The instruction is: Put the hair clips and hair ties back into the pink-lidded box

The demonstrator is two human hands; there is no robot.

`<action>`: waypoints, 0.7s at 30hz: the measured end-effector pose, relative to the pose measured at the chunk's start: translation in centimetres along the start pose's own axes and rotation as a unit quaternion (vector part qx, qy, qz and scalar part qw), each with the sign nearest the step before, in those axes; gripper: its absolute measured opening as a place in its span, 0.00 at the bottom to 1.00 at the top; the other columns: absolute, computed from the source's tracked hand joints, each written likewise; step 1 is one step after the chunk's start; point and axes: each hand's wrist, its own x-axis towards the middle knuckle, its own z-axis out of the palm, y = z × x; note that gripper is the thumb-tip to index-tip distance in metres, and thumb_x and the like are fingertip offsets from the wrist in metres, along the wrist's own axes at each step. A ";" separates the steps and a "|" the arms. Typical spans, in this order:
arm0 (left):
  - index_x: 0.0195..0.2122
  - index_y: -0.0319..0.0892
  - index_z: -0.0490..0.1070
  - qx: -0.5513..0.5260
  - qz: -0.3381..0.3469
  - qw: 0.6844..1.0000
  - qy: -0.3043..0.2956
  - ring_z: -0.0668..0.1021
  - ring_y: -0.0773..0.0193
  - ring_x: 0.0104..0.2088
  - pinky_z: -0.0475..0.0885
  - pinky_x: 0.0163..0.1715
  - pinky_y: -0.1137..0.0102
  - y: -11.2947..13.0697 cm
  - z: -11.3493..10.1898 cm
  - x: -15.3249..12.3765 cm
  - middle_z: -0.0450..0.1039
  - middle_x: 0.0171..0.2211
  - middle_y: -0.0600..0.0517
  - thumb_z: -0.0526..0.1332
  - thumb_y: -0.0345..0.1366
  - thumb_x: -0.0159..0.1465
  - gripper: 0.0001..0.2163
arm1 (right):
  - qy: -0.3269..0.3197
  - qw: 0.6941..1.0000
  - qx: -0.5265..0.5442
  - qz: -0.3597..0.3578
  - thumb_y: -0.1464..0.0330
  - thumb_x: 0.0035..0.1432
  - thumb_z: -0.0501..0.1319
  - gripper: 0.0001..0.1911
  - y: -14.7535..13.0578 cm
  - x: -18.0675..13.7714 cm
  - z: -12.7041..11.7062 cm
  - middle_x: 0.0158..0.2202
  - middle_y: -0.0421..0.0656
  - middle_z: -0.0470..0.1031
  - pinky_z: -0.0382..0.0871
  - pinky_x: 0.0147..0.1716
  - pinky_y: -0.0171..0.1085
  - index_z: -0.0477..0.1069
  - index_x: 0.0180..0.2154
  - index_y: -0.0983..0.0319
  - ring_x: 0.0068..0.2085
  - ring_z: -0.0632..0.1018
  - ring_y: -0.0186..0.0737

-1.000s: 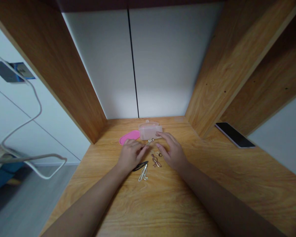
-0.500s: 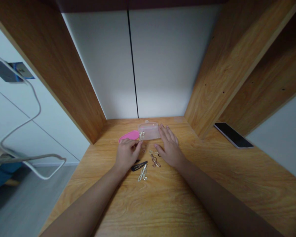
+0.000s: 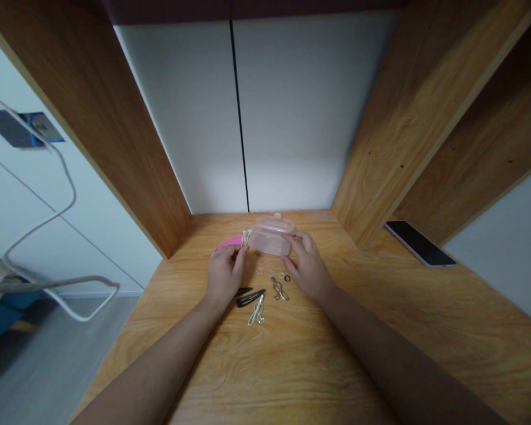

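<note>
I find the left hand (image 3: 225, 273) pinching pale clips (image 3: 246, 238) between thumb and fingers, the clips upright at the left end of the box (image 3: 269, 244). I find the right hand (image 3: 310, 267) gripping the box's right end, fingers at the rim and thumb at the front; how firmly, I cannot tell. The box is translucent and stands on the table (image 3: 265, 366) with its lid (image 3: 275, 224) raised at the back. A pink piece (image 3: 228, 241) lies behind the left hand, partly hidden. Before the box I note a pink band (image 3: 259, 271), a black band (image 3: 287, 278) and a brown clip (image 3: 279, 289). Black clips (image 3: 250, 298) lie near the left wrist, a silver clip (image 3: 257, 313) just beside them. A phone (image 3: 420, 243) rests well apart, at the right.
</note>
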 end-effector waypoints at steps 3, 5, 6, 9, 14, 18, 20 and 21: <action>0.35 0.42 0.79 -0.048 -0.039 0.998 -0.001 0.76 0.62 0.31 0.67 0.33 0.69 -0.2 0.1 0.1 0.79 0.29 0.50 0.57 0.42 0.69 0.14 | 0.003 1.000 0.013 0.003 0.74 0.61 0.58 0.21 -0.2 0.0 -0.1 0.53 0.50 0.66 0.68 0.59 0.55 0.69 0.55 0.57 0.57 0.71 0.51; 0.34 0.41 0.78 -0.092 -0.067 0.994 -0.001 0.76 0.64 0.29 0.67 0.31 0.71 -0.3 0.1 0.1 0.78 0.28 0.52 0.57 0.43 0.69 0.14 | 0.005 1.000 0.024 0.004 0.75 0.62 0.58 0.17 -0.1 0.0 -0.1 0.52 0.49 0.67 0.70 0.57 0.53 0.72 0.51 0.57 0.55 0.73 0.50; 0.32 0.41 0.78 -0.113 -0.077 0.991 0.000 0.76 0.64 0.28 0.67 0.30 0.71 -0.3 0.2 0.2 0.77 0.26 0.53 0.57 0.43 0.69 0.15 | 0.006 1.000 0.029 0.002 0.75 0.62 0.58 0.15 0.0 0.0 0.0 0.52 0.49 0.67 0.71 0.57 0.53 0.73 0.49 0.57 0.54 0.74 0.49; 0.31 0.41 0.77 -0.159 -0.082 0.984 -0.001 0.75 0.65 0.27 0.67 0.29 0.72 -0.2 0.2 0.2 0.76 0.26 0.53 0.58 0.43 0.68 0.15 | 0.008 0.999 0.035 -0.008 0.75 0.62 0.58 0.13 0.4 0.0 0.2 0.52 0.49 0.67 0.71 0.57 0.52 0.74 0.47 0.57 0.53 0.74 0.48; 0.31 0.42 0.78 -0.128 -0.001 0.991 -0.025 0.76 0.63 0.30 0.69 0.35 0.68 0.6 -0.1 -0.2 0.77 0.27 0.52 0.59 0.43 0.68 0.13 | 0.026 0.998 0.047 -0.015 0.74 0.64 0.57 0.11 0.4 0.0 0.2 0.51 0.48 0.69 0.72 0.55 0.51 0.75 0.44 0.57 0.52 0.76 0.47; 0.30 0.43 0.78 -0.103 0.056 0.992 -0.045 0.75 0.63 0.31 0.68 0.37 0.66 1.0 -0.1 -0.5 0.76 0.27 0.51 0.60 0.42 0.68 0.13 | 0.031 0.998 0.054 -0.009 0.73 0.64 0.57 0.10 -0.1 0.1 -0.2 0.50 0.48 0.70 0.72 0.55 0.51 0.75 0.43 0.57 0.52 0.76 0.47; 0.30 0.43 0.77 -0.096 0.069 0.992 -0.051 0.75 0.62 0.31 0.68 0.37 0.65 0.9 -0.1 -0.6 0.75 0.26 0.51 0.60 0.41 0.68 0.13 | 0.031 0.998 0.056 -0.008 0.72 0.64 0.58 0.10 -0.3 0.1 -0.3 0.50 0.48 0.70 0.71 0.55 0.51 0.74 0.44 0.57 0.53 0.75 0.47; 0.30 0.43 0.77 -0.094 0.073 0.991 -0.055 0.75 0.62 0.31 0.68 0.37 0.65 0.9 0.0 -0.6 0.75 0.26 0.51 0.60 0.41 0.68 0.12 | 0.032 0.998 0.054 -0.007 0.72 0.63 0.58 0.10 -0.3 0.1 -0.3 0.50 0.49 0.70 0.71 0.56 0.51 0.74 0.45 0.57 0.53 0.75 0.48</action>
